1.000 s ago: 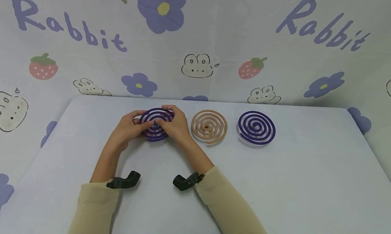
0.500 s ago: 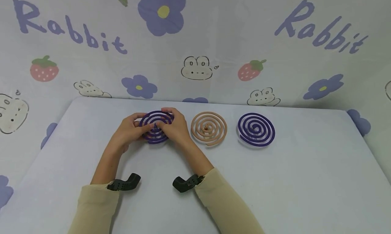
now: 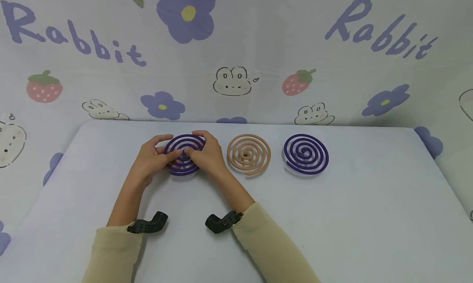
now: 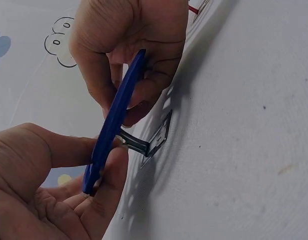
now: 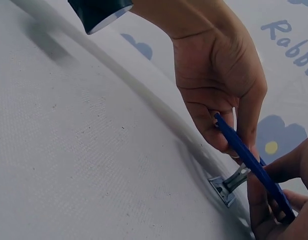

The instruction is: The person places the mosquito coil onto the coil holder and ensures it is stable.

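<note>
A purple mosquito coil (image 3: 182, 173), blue in the wrist views, is held between both hands at the left of the row. My left hand (image 3: 152, 156) grips its left side, thumb on top near the centre and fingers beneath. The far right edge is gripped by my right hand (image 3: 208, 153), its thumb also near the centre. Below the coil, a small metal stand (image 4: 136, 144) with a square base rests on the table; its upper end meets the coil's underside, partly hidden by fingers. In the right wrist view the coil (image 5: 249, 159) appears edge-on and tilted above the stand (image 5: 229, 187).
Right of the hands sits a tan mosquito coil (image 3: 267, 153), its stand partly showing through the centre. Another purple mosquito coil (image 3: 325, 155) is farther right, raised slightly above its shadow. The white table (image 3: 369, 217) ends at a printed cloth backdrop (image 3: 273, 36).
Both hands keep their hold on the purple coil with only slight finger movement. The head view has shifted a little, moving the whole scene slightly left. The other coils stay put.
</note>
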A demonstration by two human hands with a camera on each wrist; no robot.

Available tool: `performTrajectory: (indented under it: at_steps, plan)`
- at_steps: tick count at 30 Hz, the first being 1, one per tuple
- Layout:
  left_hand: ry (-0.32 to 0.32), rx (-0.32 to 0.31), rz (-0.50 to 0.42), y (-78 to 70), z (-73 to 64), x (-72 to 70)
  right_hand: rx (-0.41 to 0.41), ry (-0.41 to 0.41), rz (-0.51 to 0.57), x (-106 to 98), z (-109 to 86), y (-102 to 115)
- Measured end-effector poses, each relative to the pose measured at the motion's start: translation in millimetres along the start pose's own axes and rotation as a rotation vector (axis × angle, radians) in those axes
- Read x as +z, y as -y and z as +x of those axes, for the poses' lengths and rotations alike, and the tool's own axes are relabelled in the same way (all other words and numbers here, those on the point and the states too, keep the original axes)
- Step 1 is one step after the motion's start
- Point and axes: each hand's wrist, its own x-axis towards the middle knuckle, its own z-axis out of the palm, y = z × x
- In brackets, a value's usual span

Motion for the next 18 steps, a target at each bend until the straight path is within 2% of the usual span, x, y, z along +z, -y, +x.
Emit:
performTrajectory:
  at_steps: [10,18]
  plan:
    - [0.022,-0.004,0.019,2.1,1.6,-1.7,-0.022,-0.024,0.031,3.6,-1.5,2.4]
    - [0.029,-0.012,0.027,1.2,0.4,-0.6,0.014,-0.025,0.027,2.9,-1.5,2.0]
